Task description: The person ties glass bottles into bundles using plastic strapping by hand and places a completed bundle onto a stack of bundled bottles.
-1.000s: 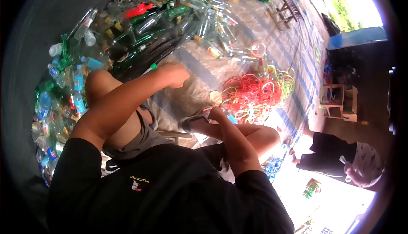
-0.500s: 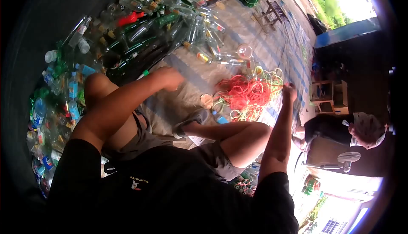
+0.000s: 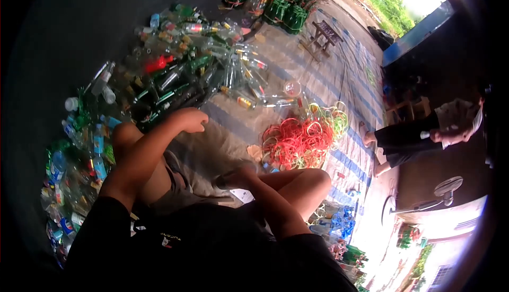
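Observation:
My left hand (image 3: 192, 119) is raised above the cloth at the edge of the glass bottle heap (image 3: 180, 74). Its fingers are curled in, and whatever they may hold is hidden. Low in front of me, my right hand (image 3: 241, 169) is smeared by motion beside my shoe (image 3: 225, 180), so its fingers cannot be read. A tangled pile of red and light-green plastic straps (image 3: 299, 141) lies on the striped ground sheet (image 3: 286, 42), ahead and to the right of that hand. Clear bottles (image 3: 241, 100) lie between the heap and the straps.
Plastic bottles (image 3: 98, 138) are piled at my left. Bundled green bottles (image 3: 286, 13) and a small wooden stool (image 3: 321, 37) stand farther out. At the right are another person (image 3: 424, 133) and a fan (image 3: 448, 187). Blue bundled bottles (image 3: 343, 220) are near my right knee.
My right hand has come from beyond the strap pile back toward my shoe. My left hand has drawn slightly back and left. The view has shifted, and the other person stands more upright.

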Tool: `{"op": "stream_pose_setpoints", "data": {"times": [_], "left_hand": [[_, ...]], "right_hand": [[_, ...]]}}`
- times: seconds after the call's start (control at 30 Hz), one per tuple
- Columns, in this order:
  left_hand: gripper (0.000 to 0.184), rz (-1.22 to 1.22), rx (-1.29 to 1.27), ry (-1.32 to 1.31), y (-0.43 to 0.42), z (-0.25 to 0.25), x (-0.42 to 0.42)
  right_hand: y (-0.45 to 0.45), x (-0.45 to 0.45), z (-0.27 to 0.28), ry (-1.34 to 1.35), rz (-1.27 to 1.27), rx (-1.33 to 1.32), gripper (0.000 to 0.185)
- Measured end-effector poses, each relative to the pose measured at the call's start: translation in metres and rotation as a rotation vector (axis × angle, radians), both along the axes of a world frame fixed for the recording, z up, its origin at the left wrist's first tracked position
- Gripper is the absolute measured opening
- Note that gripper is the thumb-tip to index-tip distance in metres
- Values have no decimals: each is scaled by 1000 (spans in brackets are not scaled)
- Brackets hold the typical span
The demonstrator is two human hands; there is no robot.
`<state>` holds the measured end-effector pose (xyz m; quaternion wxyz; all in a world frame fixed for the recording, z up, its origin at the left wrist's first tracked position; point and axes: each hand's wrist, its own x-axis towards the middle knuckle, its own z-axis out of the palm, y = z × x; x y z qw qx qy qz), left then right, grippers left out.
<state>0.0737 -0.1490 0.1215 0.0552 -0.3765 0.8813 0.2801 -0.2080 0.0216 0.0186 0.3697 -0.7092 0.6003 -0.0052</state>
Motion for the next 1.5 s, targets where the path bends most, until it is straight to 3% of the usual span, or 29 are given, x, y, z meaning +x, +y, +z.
{"op": "stream_pose_setpoints", "data": {"times": [0.1,0.2,0.23,0.33,0.4,0.43,0.5,0.53,0.6,0.63,0.73,0.77,0.8,0.87,0.9,1.07,1.17,1.27,1.3,1.4,1.5], "left_hand": [[38,114,158,211,-1,60,23],[33,59,-76,167,6,99,33],[32,120,-13,122,7,107,32],[28,290,69,351,13,76,37],[30,259,-66,135,-6,-26,65],[33,54,21,-306,-9,-21,59],[42,190,539,-300,-20,-26,60],[46,374,516,56,8,18,45],[43,371,362,231,3,13,42],[42,382,341,186,0,9,42],[43,138,107,-212,-5,-1,48],[44,121,136,-298,-3,-2,44],[44,129,133,-293,-2,-2,43],[43,294,364,-218,8,21,32],[43,299,368,-166,8,18,33],[44,327,349,-191,8,4,40],[45,332,354,-234,9,10,36],[46,348,373,-231,13,10,36],[46,353,379,-228,13,9,36],[45,346,344,-278,19,20,35],[44,358,372,-228,20,12,40]], "right_hand": [[23,20,-1,19,48,66,45],[36,11,0,46,22,51,46],[37,6,2,58,3,44,47],[38,-2,1,62,-28,29,49],[37,-4,-7,51,20,-159,46],[37,-5,-2,51,31,-203,45],[39,-8,8,0,36,-196,43],[39,-7,11,-31,33,-178,42],[34,-1,16,-5,4,-51,51],[32,1,17,53,-22,62,65],[42,-2,66,-39,0,-114,63],[42,-6,50,-33,8,-119,63],[40,-11,24,-42,16,-175,64],[38,-13,-31,-56,27,-236,64],[38,-13,-58,-1,57,-213,53],[41,-8,-46,189,166,-55,55],[43,-14,-50,85,127,-285,51],[36,-25,-88,-130,86,-99,47],[37,-26,-101,-81,109,-163,45],[40,-25,-83,4,132,-200,45],[44,-15,-27,103,156,-125,49]]}}
